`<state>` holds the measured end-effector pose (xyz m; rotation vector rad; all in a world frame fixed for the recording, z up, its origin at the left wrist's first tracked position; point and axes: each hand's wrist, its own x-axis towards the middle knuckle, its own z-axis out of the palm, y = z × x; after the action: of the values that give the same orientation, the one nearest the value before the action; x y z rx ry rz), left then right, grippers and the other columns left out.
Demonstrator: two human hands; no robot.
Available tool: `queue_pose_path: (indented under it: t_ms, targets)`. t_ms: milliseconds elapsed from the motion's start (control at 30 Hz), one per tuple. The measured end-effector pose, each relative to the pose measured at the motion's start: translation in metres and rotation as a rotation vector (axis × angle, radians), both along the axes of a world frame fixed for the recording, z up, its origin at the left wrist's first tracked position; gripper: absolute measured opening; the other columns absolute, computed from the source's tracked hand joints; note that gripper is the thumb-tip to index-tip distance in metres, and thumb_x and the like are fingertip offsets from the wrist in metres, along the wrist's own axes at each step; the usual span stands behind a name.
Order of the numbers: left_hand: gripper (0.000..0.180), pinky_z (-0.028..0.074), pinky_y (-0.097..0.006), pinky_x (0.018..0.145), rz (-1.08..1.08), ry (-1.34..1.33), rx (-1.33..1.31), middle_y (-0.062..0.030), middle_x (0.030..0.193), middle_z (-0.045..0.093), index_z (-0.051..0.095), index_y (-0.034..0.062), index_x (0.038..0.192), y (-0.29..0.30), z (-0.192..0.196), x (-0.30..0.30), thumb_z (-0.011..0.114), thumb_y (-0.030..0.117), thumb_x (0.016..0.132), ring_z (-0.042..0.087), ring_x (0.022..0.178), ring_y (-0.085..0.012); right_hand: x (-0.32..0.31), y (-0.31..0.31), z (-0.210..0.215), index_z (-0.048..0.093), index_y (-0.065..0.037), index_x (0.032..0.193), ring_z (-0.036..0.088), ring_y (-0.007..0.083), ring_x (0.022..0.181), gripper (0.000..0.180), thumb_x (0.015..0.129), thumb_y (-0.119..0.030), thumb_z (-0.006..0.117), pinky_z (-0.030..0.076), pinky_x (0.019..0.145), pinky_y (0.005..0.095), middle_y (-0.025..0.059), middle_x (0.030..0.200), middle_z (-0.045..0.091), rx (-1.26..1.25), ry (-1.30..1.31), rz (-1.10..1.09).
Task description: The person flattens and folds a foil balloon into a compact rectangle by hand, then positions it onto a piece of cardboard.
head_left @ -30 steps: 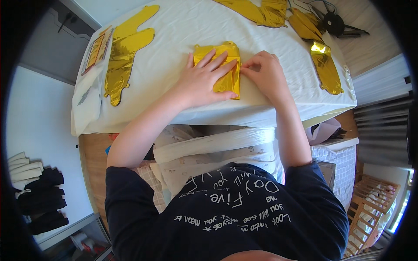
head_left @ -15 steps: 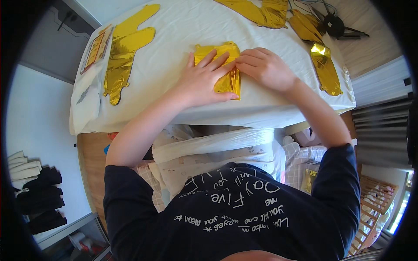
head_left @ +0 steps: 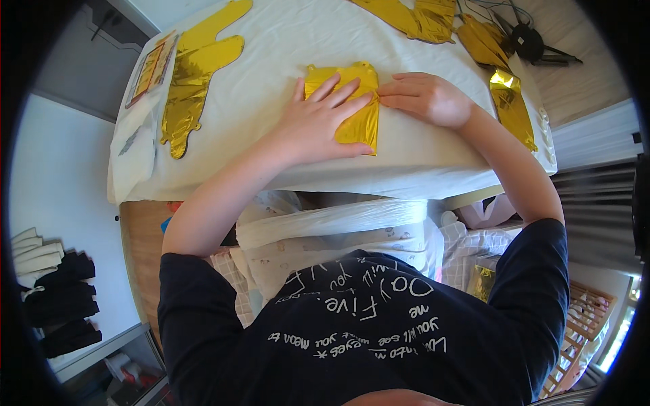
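A folded gold foil balloon (head_left: 359, 125) lies flat on the white-covered table in front of me. My left hand (head_left: 315, 125) rests on it with fingers spread, the thumb along its near edge. To its right is my right hand (head_left: 426, 98), fingers stretched out to the left and somewhat apart. Its fingertips are at the foil's right edge, level with my left fingertips; whether they press on the edge or only meet it is hard to see.
More flat gold foil balloons lie at the table's left (head_left: 186, 95), far side (head_left: 430, 20) and right (head_left: 511, 108). A printed package (head_left: 149, 71) sits at the left edge. A black device with cables (head_left: 527, 44) stands at the back right. The white tablecloth (head_left: 257, 179) hangs over the near edge.
My right hand has slid a little to the right, from over the foil's edge to just beside it, and its fingers have straightened. My left hand stays spread on the foil.
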<state>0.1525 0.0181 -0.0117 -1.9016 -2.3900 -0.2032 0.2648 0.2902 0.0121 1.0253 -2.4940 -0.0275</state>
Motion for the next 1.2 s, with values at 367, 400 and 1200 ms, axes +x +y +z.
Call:
queue_pose_path:
  t_ms: [367,400,1200]
  targets:
    - [0.104,0.011,-0.071,0.121,0.017,0.009,-0.042,-0.0100,0.169,0.030,0.034,0.0225,0.162,0.001,-0.001,0.000,0.053,0.087,0.082,0.020,0.158,-0.0337,0.014,-0.014,0.004,0.073,-0.015,0.124,0.058,0.0272,0.130,0.031,0.094,-0.023,0.071,0.040,0.115,0.0491,0.0073,0.135,0.066,-0.099,-0.177,-0.139]
    - [0.105,0.011,-0.071,0.121,0.014,0.013,-0.047,-0.0100,0.169,0.030,0.034,0.0219,0.162,0.001,-0.001,0.001,0.052,0.087,0.082,0.019,0.158,-0.0338,0.015,-0.013,0.004,0.073,-0.016,0.125,0.056,0.0269,0.133,0.031,0.095,-0.025,0.069,0.036,0.118,0.0511,0.0065,0.137,0.065,-0.063,-0.186,-0.165]
    - [0.106,0.009,-0.064,0.124,-0.087,-0.036,-0.104,-0.0100,0.171,0.026,0.026,0.0257,0.165,-0.009,0.009,0.014,0.061,0.081,0.082,0.020,0.158,-0.0367,0.084,-0.102,-0.018,0.069,-0.011,0.129,0.060,0.0272,0.132,0.044,0.087,-0.022,0.078,0.044,0.113,0.0510,0.0087,0.135,0.067,-0.273,-0.159,-0.346]
